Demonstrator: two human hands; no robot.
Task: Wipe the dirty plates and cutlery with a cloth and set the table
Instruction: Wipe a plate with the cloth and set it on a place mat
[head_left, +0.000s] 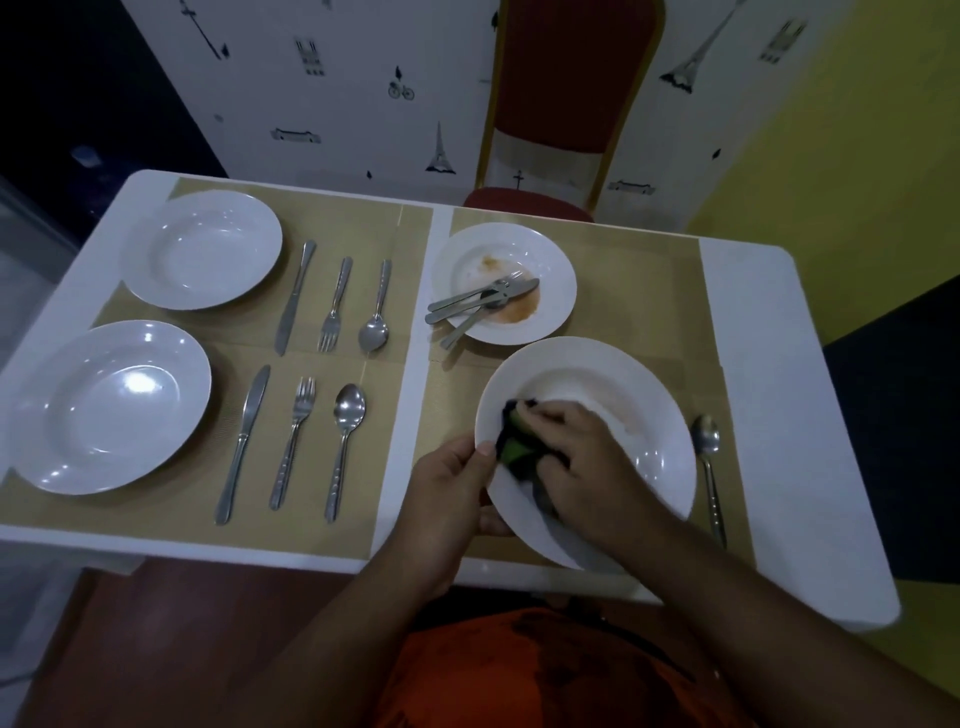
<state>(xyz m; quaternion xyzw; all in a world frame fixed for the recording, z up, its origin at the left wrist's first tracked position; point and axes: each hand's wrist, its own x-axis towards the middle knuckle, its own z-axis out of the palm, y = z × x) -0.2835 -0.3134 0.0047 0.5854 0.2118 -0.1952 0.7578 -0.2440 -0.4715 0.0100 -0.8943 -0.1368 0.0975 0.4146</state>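
My left hand (451, 488) grips the near-left rim of a large white plate (639, 415), tilted up over the near right placemat. My right hand (569, 447) presses a dark cloth with a green patch (511, 441) against the plate's inside. A faint orange smear shows on the plate right of my fingers. Behind it a smaller dirty plate (550, 275) carries orange stains and a pile of cutlery (480, 304). A lone spoon (707, 467) lies right of the held plate.
On the left placemats (166, 499) stand two clean white plates (202, 249) (111, 405), each with a knife, fork and spoon laid beside it. The white table (753, 322) ends close to my body. A red chair (561, 104) stands beyond the far edge.
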